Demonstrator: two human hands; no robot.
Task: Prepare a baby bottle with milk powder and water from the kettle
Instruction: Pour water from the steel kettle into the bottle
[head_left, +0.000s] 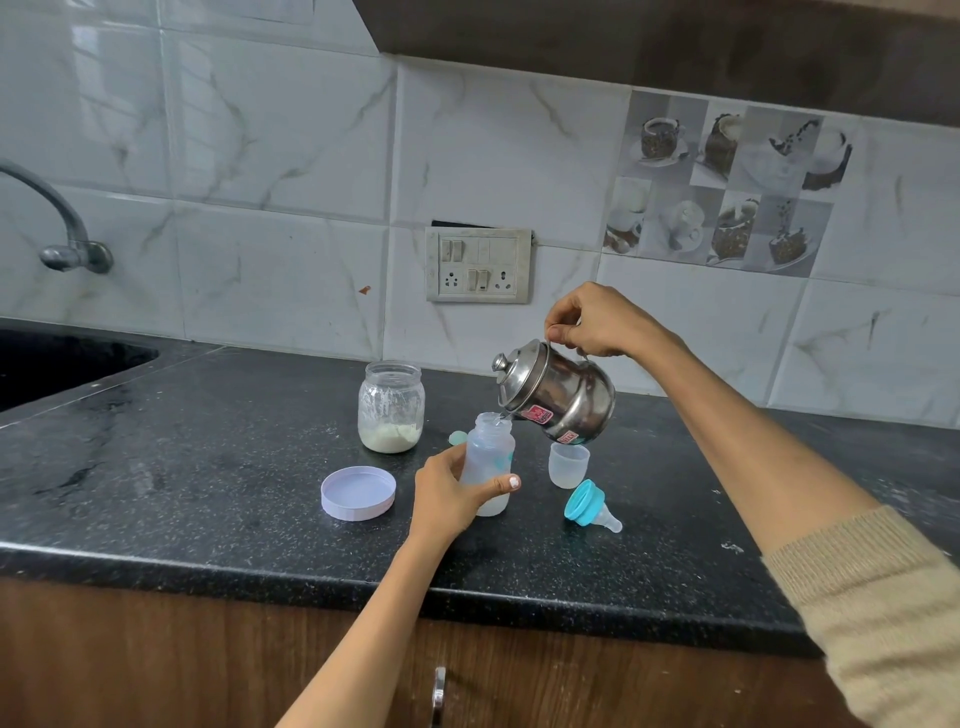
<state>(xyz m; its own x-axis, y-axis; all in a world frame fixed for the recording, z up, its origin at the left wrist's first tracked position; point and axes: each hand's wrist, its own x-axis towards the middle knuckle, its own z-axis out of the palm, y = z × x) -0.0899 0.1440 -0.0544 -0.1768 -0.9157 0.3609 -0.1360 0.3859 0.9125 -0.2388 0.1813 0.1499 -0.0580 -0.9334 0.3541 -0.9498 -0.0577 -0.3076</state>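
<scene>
1. The bottle stands upright on the counter, open at the top, with pale liquid low inside it.
2. The left hand grips the bottle from its 9 o'clock side, fingers curled round the back and thumb clamped across the front.
3. The right hand holds the kettle by its top handle, fingers closed tight round the handle.
4. The kettle is steel, lid on, lifted off the counter at the bottle's 1 o'clock and tipped so its spout is at the bottle's mouth; water runs in.
5. A jar with powder in its bottom stands open at the bottle's 10 o'clock, apart from it.
6. The jar's lid lies flat at the bottle's 9 o'clock, just beyond the left hand.
7. A clear cap stands at the bottle's 3 o'clock, under the kettle's base.
8. The teal ring with teat lies on its side at the bottle's 4 o'clock.
9. A small teal piece shows behind the bottle at 11 o'clock; what it is cannot be told.
10. On the wall at 12 o'clock sits a switchboard; a tap and sink are far off at 10 o'clock.
</scene>
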